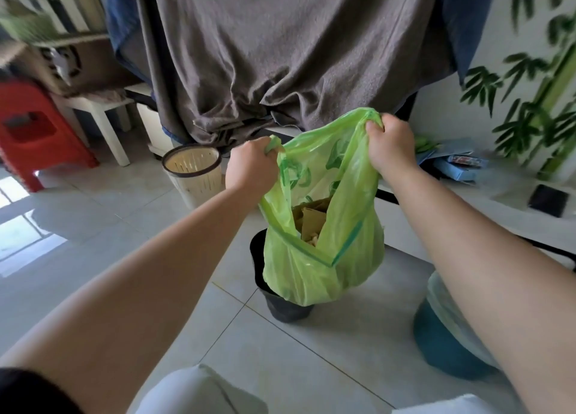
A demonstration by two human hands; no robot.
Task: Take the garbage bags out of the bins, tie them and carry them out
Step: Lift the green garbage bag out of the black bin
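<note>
A translucent green garbage bag (pixel 321 251) hangs lifted mostly out of a small black bin (pixel 280 304) on the tiled floor. Brown cardboard scraps show inside its open mouth. My left hand (pixel 249 167) is shut on the bag's left handle, my right hand (pixel 389 147) on its right handle, holding the mouth spread wide. A cream slotted bin (pixel 194 172) with a dark rim stands empty behind at the left. A teal bin (pixel 442 332) lined with a pale bag sits at the right, partly hidden by my right forearm.
A grey cloth (pixel 280 55) hangs down just behind the bag. A red plastic stool (pixel 34 133) and a white bench (pixel 103 114) stand at the left. At the right, a white table (pixel 486 208) holds a dark phone (pixel 548 200) and blue boxes (pixel 461 167).
</note>
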